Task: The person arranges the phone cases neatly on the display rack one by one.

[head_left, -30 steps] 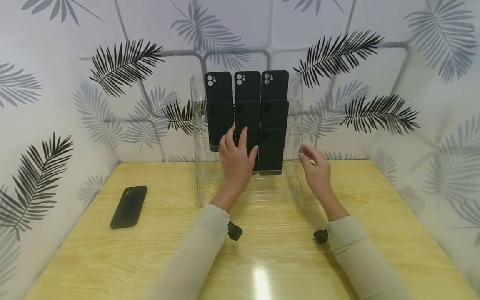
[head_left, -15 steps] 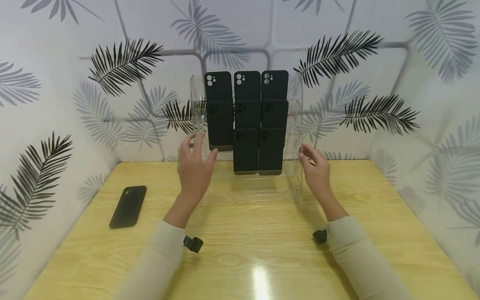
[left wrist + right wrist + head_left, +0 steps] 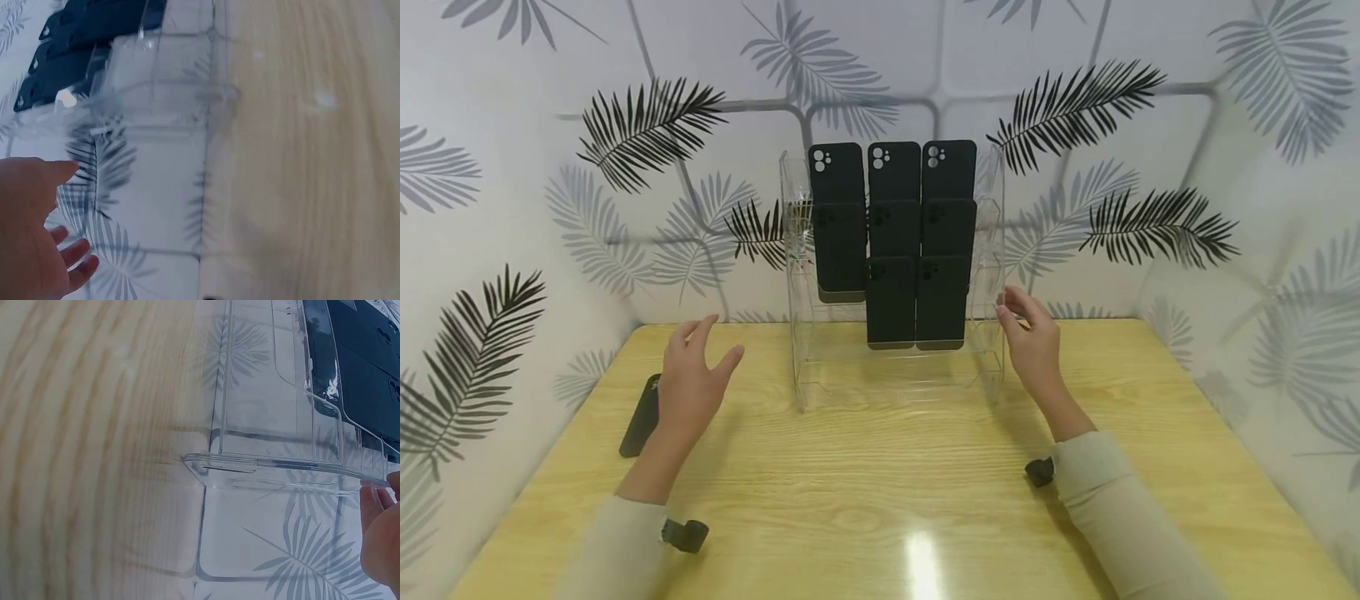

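A clear stepped display rack [image 3: 801,367] stands at the back of the table, with black phone cases [image 3: 891,304] leaning in overlapping tiers. Two cases fill the middle and right of the front tier; three show in each tier behind. My left hand [image 3: 691,387] hovers over the left of the table, fingers spread and holding nothing. Beneath and beside it lies a single black phone case [image 3: 637,427], partly hidden by the hand. With thumb and fingers, my right hand [image 3: 1033,342] pinches the rack's right side edge, also seen in the right wrist view at the clear side panel [image 3: 281,464].
The pale wooden table [image 3: 880,467] extends in front of the rack. Leaf-patterned walls [image 3: 1247,250] enclose the table at the back and both sides, the back one close behind the rack.
My left hand has moved from the front-tier case, leftward and down past the rack's left side, to beside the case on the table. The right hand stays at the rack's edge.
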`<state>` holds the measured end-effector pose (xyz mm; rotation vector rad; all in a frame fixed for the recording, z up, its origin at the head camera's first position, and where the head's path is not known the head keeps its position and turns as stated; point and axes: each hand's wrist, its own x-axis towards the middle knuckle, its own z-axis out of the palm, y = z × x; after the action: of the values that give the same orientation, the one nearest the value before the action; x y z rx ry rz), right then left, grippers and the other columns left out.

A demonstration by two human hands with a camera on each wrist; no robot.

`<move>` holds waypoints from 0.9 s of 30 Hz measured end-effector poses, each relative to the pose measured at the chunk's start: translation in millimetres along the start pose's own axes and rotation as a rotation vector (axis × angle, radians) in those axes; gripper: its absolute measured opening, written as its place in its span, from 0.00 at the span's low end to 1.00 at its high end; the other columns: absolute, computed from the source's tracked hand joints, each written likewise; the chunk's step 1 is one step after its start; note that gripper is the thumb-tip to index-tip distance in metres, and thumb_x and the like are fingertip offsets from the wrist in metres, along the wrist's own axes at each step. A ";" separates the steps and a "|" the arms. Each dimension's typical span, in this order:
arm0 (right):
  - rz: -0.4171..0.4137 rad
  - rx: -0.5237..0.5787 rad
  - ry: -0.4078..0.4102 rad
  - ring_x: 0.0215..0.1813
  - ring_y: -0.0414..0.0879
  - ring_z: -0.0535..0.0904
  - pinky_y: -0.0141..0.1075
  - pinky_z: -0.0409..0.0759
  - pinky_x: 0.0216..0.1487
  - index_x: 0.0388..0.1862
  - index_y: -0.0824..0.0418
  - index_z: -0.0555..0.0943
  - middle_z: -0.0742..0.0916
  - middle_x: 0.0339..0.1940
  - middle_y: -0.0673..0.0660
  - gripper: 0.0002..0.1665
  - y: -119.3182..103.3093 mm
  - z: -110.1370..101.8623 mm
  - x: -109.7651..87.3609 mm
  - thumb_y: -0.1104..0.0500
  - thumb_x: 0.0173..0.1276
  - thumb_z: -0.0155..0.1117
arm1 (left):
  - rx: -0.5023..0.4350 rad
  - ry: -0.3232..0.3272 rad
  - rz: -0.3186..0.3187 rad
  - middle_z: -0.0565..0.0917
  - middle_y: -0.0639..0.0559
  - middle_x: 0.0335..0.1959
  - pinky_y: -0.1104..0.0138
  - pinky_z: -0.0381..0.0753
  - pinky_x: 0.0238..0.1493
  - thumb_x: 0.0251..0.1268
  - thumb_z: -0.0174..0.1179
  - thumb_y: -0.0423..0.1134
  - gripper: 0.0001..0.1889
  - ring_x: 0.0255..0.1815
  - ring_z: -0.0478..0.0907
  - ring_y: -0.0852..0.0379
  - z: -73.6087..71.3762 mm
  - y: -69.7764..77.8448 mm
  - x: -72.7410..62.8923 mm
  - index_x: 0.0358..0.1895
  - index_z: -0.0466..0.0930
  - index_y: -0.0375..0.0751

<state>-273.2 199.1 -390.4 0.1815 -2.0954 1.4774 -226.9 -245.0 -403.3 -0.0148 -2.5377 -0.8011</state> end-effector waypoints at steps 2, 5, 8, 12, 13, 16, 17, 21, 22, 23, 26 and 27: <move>-0.002 -0.001 -0.005 0.59 0.58 0.81 0.20 0.75 0.53 0.65 0.72 0.77 0.84 0.56 0.70 0.22 -1.4 -1.0 -1.1 0.66 0.74 0.60 | 0.009 -0.068 -0.013 0.62 0.34 0.73 0.37 0.74 0.49 0.73 0.59 0.55 0.35 0.68 0.63 0.30 -5.7 -13.4 -3.2 0.76 0.63 0.44; -0.001 0.011 -0.015 0.60 0.60 0.80 0.18 0.74 0.52 0.66 0.72 0.76 0.83 0.57 0.70 0.23 -4.2 -2.2 -2.4 0.66 0.75 0.60 | 0.054 -0.128 -0.001 0.63 0.30 0.73 0.34 0.72 0.53 0.73 0.58 0.56 0.37 0.67 0.63 0.26 -11.8 -33.3 -7.7 0.76 0.62 0.41; 0.002 0.028 -0.022 0.60 0.60 0.80 0.18 0.74 0.52 0.65 0.73 0.76 0.83 0.57 0.71 0.23 -6.2 -1.5 -3.2 0.66 0.74 0.60 | 0.100 -0.171 0.004 0.63 0.27 0.72 0.31 0.69 0.56 0.72 0.59 0.56 0.38 0.66 0.64 0.23 -18.1 -51.5 -12.3 0.76 0.62 0.37; 0.012 0.035 -0.017 0.60 0.54 0.81 0.23 0.77 0.55 0.66 0.68 0.77 0.84 0.57 0.67 0.23 17.4 1.8 3.2 0.62 0.75 0.61 | 0.153 -0.250 -0.037 0.63 0.25 0.71 0.29 0.68 0.55 0.72 0.58 0.59 0.39 0.66 0.62 0.19 -23.3 -71.3 -15.3 0.75 0.62 0.35; 0.010 0.035 -0.015 0.59 0.53 0.81 0.25 0.78 0.57 0.66 0.67 0.77 0.85 0.57 0.66 0.23 23.1 2.2 4.8 0.61 0.75 0.61 | 0.168 -0.273 -0.050 0.63 0.24 0.71 0.29 0.68 0.55 0.71 0.57 0.60 0.40 0.66 0.61 0.18 -23.5 -75.0 -14.6 0.75 0.62 0.35; -0.005 0.028 -0.007 0.58 0.48 0.82 0.30 0.80 0.58 0.67 0.64 0.78 0.85 0.57 0.62 0.24 34.6 1.2 8.0 0.58 0.75 0.62 | 0.187 -0.323 -0.083 0.62 0.24 0.71 0.29 0.66 0.57 0.71 0.58 0.60 0.41 0.66 0.60 0.17 -22.3 -85.6 -10.6 0.75 0.61 0.34; -0.009 0.022 -0.006 0.58 0.48 0.82 0.31 0.80 0.58 0.67 0.64 0.78 0.85 0.57 0.62 0.24 34.5 0.8 8.2 0.58 0.75 0.62 | 0.195 -0.339 -0.092 0.62 0.23 0.71 0.29 0.66 0.57 0.71 0.58 0.60 0.41 0.66 0.59 0.16 -22.0 -89.4 -9.0 0.76 0.60 0.33; -0.012 0.011 -0.003 0.59 0.48 0.82 0.32 0.80 0.58 0.67 0.63 0.78 0.85 0.57 0.62 0.24 35.6 0.0 8.5 0.57 0.75 0.62 | 0.221 -0.393 -0.120 0.61 0.21 0.71 0.28 0.67 0.56 0.71 0.56 0.62 0.44 0.65 0.58 0.14 -19.1 -106.3 -3.3 0.76 0.58 0.32; -0.010 0.012 -0.004 0.59 0.48 0.82 0.31 0.80 0.58 0.67 0.63 0.78 0.85 0.57 0.62 0.24 36.2 0.0 8.7 0.57 0.75 0.62 | 0.232 -0.403 -0.124 0.60 0.20 0.70 0.28 0.67 0.55 0.71 0.55 0.63 0.44 0.65 0.58 0.14 -18.4 -110.7 -2.2 0.76 0.57 0.32; -0.006 0.016 -0.005 0.59 0.48 0.82 0.29 0.79 0.57 0.67 0.63 0.78 0.85 0.57 0.62 0.24 36.4 0.2 8.9 0.57 0.75 0.62 | 0.242 -0.411 -0.132 0.60 0.20 0.70 0.28 0.68 0.55 0.71 0.55 0.64 0.45 0.65 0.58 0.14 -17.5 -114.9 -1.0 0.77 0.57 0.32; 0.005 0.028 -0.008 0.59 0.50 0.81 0.24 0.77 0.55 0.67 0.63 0.78 0.85 0.57 0.62 0.24 36.2 0.6 9.6 0.57 0.75 0.63 | 0.269 -0.430 -0.153 0.60 0.20 0.70 0.28 0.67 0.54 0.70 0.54 0.66 0.47 0.64 0.59 0.14 -14.6 -125.3 2.6 0.77 0.56 0.34; 0.009 0.029 -0.011 0.60 0.51 0.81 0.22 0.76 0.54 0.67 0.62 0.78 0.85 0.57 0.63 0.24 35.6 0.7 9.8 0.58 0.75 0.63 | 0.274 -0.435 -0.160 0.60 0.20 0.71 0.28 0.66 0.54 0.69 0.53 0.67 0.47 0.64 0.59 0.13 -14.0 -127.7 4.0 0.78 0.56 0.34</move>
<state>-296.4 214.2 -414.9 0.1920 -2.0864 1.5158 -243.3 -359.0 -460.4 0.1162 -3.0763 -0.5435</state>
